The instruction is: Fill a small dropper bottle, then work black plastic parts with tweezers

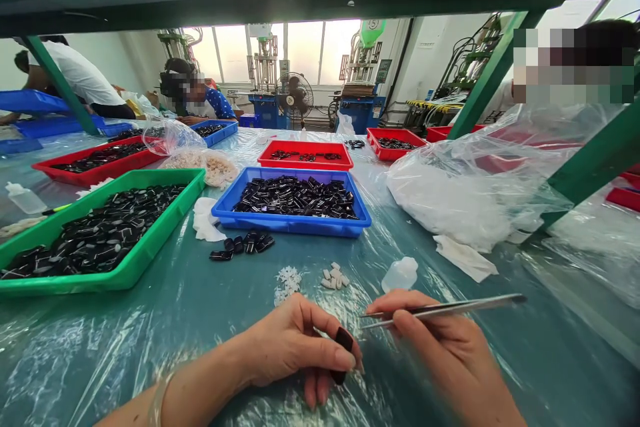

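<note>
My left hand (307, 343) is closed, pinching a small glossy black plastic part (343, 339) between thumb and fingers. Metal tweezers (450, 307) rest in the grip of my right hand (440, 340), their tips pointing left at the black part, a short gap away. Whether anything sits between the tips is too small to tell. Just beyond my hands lie a heap of small white translucent pieces (289, 283) and a small pile of off-white, elongated pieces (335, 276). A small translucent white bottle (400, 273) lies behind my right hand.
Black parts fill a blue tray (290, 221) ahead and a green tray (135, 267) at left. Several loose black parts (243, 244) lie before the blue tray. A red tray (306, 145) stands behind. Plastic bags (460, 193) and a green post (585, 167) occupy the right. Other people sit around.
</note>
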`<state>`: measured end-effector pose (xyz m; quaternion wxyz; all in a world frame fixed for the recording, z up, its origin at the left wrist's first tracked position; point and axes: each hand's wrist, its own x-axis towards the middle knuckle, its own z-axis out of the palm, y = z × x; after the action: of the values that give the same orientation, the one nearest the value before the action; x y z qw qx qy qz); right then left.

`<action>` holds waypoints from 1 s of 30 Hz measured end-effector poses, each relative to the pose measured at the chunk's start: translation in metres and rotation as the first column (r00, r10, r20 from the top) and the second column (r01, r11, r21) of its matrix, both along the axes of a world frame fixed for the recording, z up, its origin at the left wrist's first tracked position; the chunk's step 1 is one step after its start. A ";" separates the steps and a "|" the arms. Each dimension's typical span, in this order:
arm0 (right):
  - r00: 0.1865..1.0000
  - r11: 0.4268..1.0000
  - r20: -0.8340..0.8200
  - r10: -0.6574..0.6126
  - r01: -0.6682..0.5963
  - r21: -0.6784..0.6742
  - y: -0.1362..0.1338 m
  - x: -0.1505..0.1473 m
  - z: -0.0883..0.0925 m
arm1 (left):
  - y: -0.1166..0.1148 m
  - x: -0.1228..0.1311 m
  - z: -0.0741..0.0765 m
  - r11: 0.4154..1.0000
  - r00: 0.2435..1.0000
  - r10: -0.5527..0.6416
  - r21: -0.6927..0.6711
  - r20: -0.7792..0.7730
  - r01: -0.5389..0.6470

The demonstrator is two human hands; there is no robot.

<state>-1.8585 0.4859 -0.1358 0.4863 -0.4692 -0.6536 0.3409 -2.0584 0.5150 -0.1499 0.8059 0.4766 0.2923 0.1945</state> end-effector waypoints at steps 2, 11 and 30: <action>0.998 0.998 -0.059 0.013 -0.017 -0.059 0.003 0.001 0.000 | -0.001 0.001 0.000 1.000 1.000 -0.003 -0.013 0.004 0.003; 0.929 0.961 -0.360 -0.082 -0.022 -0.276 -0.004 -0.009 -0.008 | -0.004 0.005 -0.004 0.998 0.998 -0.045 -0.033 -0.044 0.044; 0.945 0.902 -0.305 0.115 -0.228 -0.367 0.001 -0.008 -0.010 | -0.006 0.006 -0.006 0.998 0.997 -0.064 -0.030 -0.049 0.063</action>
<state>-1.8667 0.4867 -0.1453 0.4350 -0.4458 -0.5355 0.5704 -2.0522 0.5087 -0.1564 0.8108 0.4790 0.2996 0.1529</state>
